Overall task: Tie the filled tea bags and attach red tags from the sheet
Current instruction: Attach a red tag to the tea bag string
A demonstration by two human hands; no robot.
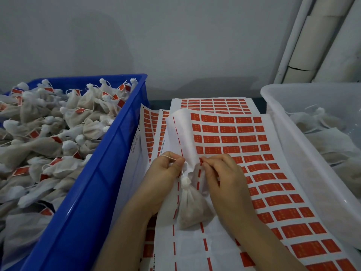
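A filled white tea bag (pixel 192 208) with a tied neck lies on the tag sheet (pixel 254 145), a white sheet of several rows of red tags. My left hand (pixel 166 173) pinches the bag's white string (pixel 172 157) above the knot. My right hand (pixel 220 173) pinches a red tag at the sheet's peeled edge, just right of the bag. The sheet's left strip is curled up and bare of tags.
A blue crate (pixel 109 173) on the left holds several tied, tagged tea bags. A clear plastic tub (pixel 289 137) on the right holds several tea bags without tags. More tag sheets (pixel 214 104) lie underneath, toward the wall. White pipes (pixel 312 45) stand at the back right.
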